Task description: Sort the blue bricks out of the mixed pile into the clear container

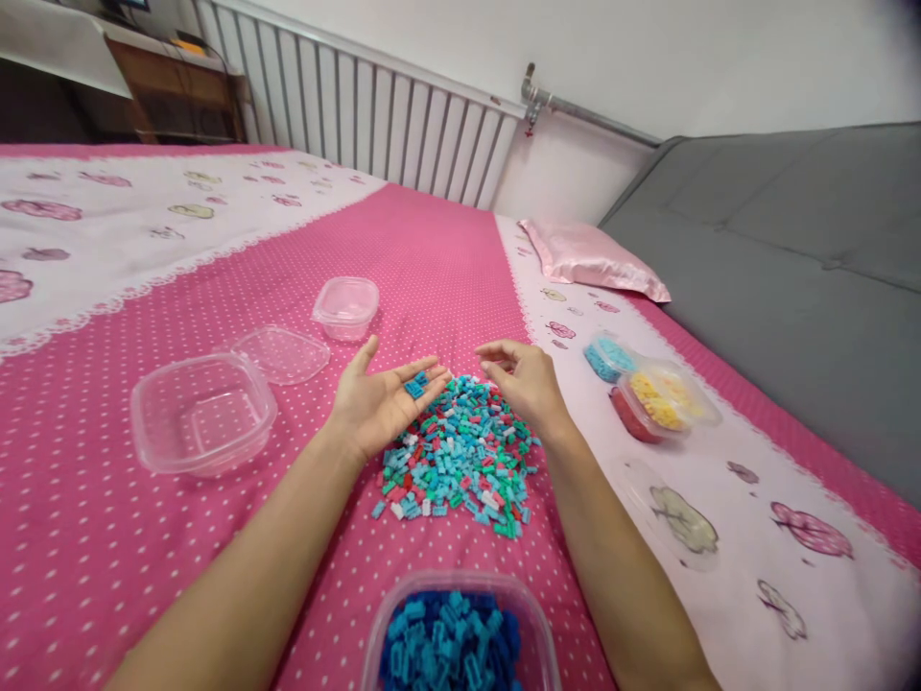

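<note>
My left hand [385, 398] is palm up with its fingers stretched out, and a few blue toy bricks [415, 385] rest on the fingers. Curled over the far right edge of the pile is my right hand [524, 379], thumb near the bent fingertips. Whatever may be between them is hidden. Beneath and between both hands lies a loose pile of small toy bricks [460, 461] in light blue, green, red, pink and white. Closest to me stands a clear plastic tub [370, 653] filled with blue bricks [453, 643].
On the left are a large clear tub [205, 451], a clear lid [284, 355] and a smaller tub [347, 305]. Containers of light blue [608, 357], yellow [654, 398] and red bricks [631, 417] stand right. Another clear lid lies near them. A pillow [594, 261] is behind on the bed.
</note>
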The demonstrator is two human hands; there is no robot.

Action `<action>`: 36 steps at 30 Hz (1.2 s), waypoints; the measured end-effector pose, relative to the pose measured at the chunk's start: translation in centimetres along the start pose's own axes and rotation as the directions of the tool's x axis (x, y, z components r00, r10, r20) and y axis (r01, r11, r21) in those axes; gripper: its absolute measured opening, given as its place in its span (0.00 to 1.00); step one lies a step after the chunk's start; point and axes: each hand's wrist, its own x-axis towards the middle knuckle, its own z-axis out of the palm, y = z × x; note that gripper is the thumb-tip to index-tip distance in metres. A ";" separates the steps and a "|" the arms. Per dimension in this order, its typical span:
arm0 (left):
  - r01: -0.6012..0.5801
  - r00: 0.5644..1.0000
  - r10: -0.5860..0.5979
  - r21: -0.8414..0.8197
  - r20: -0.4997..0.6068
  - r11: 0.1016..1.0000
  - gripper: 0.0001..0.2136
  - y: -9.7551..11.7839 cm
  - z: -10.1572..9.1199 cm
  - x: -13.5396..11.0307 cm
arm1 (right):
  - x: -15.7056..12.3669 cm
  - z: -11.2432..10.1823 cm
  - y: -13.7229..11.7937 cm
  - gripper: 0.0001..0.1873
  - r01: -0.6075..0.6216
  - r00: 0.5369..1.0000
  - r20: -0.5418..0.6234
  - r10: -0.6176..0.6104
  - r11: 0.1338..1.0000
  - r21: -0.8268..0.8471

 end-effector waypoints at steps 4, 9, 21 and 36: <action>-0.103 0.992 0.103 0.005 -0.075 0.995 0.34 0.2 0.0 0.1 | 0.4 0.1 1.8 0.11 -0.096 0.991 0.068 0.118 0.960 -0.262; -0.118 0.989 0.116 -0.013 -0.094 0.993 0.33 0.2 0.1 0.0 | 0.5 0.8 3.1 0.12 -0.130 0.958 0.185 0.219 0.907 -0.401; -0.119 0.987 0.115 -0.031 -0.109 0.992 0.31 0.2 0.0 0.0 | 0.3 -0.4 2.2 0.11 -0.194 0.913 0.205 0.354 0.815 -0.546; -0.115 0.988 0.112 -0.023 -0.104 0.993 0.31 0.2 0.1 0.0 | 0.1 -0.1 2.2 0.10 -0.162 0.950 0.149 0.273 0.843 -0.513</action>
